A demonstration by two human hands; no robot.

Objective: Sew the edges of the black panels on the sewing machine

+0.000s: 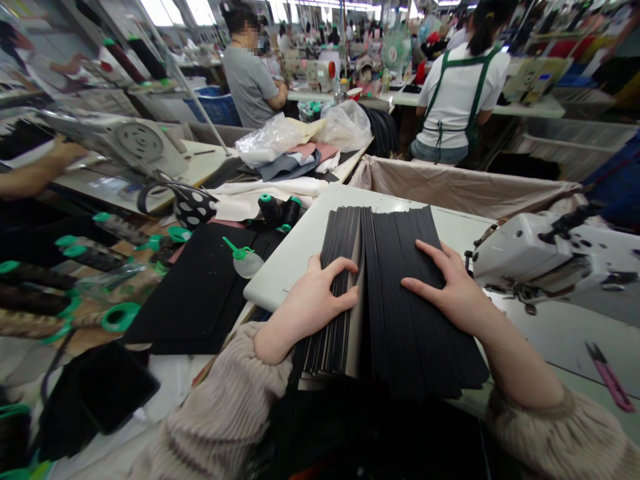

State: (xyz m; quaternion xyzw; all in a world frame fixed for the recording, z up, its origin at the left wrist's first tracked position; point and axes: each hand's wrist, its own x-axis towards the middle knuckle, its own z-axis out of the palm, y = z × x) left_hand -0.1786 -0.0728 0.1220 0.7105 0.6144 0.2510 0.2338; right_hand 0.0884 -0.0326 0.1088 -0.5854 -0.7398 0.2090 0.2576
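Note:
A thick stack of thin black sheets [410, 307] stands on edge on the pale machine table in front of me. A gap splits it, and a grey-beige face [356, 320] shows along the left portion. My left hand [320, 293] is curled over that left portion, its fingertips at the gap. Spread fingers of my right hand [450, 287] lie on the right portion, thumb and forefinger wide apart. Whether the sheets are fabric or board I cannot tell. Dark shadow hides the stack's near lower edge.
At right stands a white sewing machine [555, 260], with pink-handled snips [610, 377] nearby. Left are a green-tipped oil bottle [246, 260], black panels [190, 293] and several thread cones [117, 317]. Behind the table is a cloth-lined bin [460, 183]. Other people work beyond.

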